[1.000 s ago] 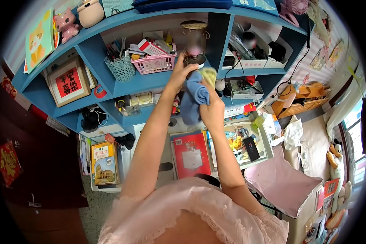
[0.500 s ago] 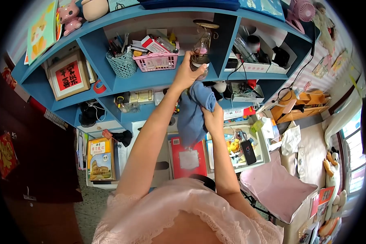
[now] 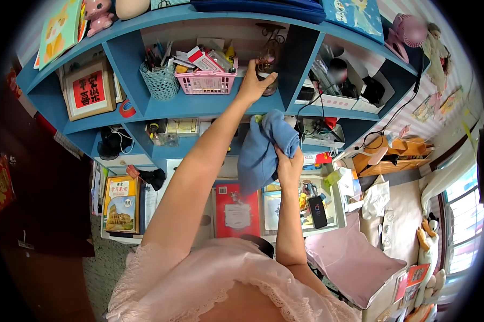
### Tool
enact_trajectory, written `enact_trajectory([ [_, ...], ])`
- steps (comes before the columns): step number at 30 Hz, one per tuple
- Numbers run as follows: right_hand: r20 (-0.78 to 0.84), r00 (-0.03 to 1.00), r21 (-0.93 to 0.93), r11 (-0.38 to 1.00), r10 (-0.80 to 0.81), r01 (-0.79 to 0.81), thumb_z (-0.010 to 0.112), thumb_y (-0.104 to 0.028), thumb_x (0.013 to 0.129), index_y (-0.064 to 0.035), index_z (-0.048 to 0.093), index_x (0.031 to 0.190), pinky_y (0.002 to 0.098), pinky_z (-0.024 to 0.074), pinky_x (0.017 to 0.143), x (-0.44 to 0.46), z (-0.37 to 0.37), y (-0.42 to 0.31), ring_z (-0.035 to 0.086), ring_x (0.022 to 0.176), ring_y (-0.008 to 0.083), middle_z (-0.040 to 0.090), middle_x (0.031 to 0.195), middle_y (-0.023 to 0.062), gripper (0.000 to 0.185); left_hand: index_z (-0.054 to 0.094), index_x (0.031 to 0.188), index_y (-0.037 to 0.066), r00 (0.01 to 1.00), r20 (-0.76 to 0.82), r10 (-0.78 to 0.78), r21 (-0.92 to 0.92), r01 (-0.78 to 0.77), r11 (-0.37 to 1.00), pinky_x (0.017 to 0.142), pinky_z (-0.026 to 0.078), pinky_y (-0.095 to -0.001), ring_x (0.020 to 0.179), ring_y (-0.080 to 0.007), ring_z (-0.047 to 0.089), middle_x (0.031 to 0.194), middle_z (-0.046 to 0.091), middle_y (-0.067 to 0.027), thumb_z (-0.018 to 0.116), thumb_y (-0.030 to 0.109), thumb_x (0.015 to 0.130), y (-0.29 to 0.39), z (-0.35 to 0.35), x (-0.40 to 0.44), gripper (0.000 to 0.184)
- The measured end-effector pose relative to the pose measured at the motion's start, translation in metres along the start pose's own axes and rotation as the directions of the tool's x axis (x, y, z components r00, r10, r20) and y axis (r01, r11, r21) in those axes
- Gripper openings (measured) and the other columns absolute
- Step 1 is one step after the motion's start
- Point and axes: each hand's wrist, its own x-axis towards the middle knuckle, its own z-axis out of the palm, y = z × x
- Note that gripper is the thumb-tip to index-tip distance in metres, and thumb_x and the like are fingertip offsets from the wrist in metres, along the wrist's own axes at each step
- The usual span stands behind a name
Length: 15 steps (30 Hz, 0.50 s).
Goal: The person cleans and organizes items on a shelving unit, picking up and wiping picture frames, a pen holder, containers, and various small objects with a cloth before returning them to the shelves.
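My left hand (image 3: 255,85) is closed round the lower part of a dark metal-and-glass ornament (image 3: 269,56), which stands upright in the middle compartment of the blue shelf. Lower and to the right, my right hand (image 3: 289,163) grips a bunched blue cloth (image 3: 266,150) that hangs in front of the lower shelf. A bit of yellow-green shows at the cloth's top edge. Left of the ornament sit a pink basket (image 3: 207,82) full of small items and a teal woven pen holder (image 3: 160,82).
On the desk below lie a red book (image 3: 236,212), a yellow notebook (image 3: 122,204) and a tray with a black phone (image 3: 317,212). White boxes (image 3: 336,100) with cables fill the right compartment. A pink chair (image 3: 355,257) stands at the lower right.
My left hand has moved the ornament to the right and further into the compartment. My right hand has drawn the blue cloth down and away from it.
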Motion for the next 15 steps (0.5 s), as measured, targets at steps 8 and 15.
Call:
enact_trajectory([
  [8, -0.003, 1.0, 0.006, 1.0, -0.019, 0.019, 0.058, -0.002, 0.078, 0.0063, 0.058, 0.109, 0.0308, 0.0427, 0.089, 0.003, -0.011, 0.004, 0.061, 0.1, 0.0239, 0.065, 0.104, 0.0186, 0.032, 0.044, 0.12, 0.009, 0.994, 0.059, -0.087, 0.166, 0.076, 0.983, 0.094, 0.038, -0.0376, 0.107, -0.0321, 0.048, 0.111, 0.048, -0.0172, 0.074, 0.036, 0.072, 0.008, -0.009, -0.004, 0.062],
  [15, -0.002, 1.0, 0.017, 1.0, -0.001, 0.001, 0.06, -0.003, 0.08, 0.0083, 0.058, 0.107, 0.0295, 0.0414, 0.09, 0.005, -0.011, 0.001, 0.059, 0.099, 0.0211, 0.064, 0.105, 0.0154, 0.03, 0.049, 0.116, 0.01, 0.947, -0.293, 0.129, 0.534, 0.05, 0.844, 0.092, 0.036, -0.0446, 0.103, -0.0402, 0.043, 0.111, 0.045, -0.0197, 0.079, 0.031, 0.065, -0.003, 0.03, 0.002, 0.062],
])
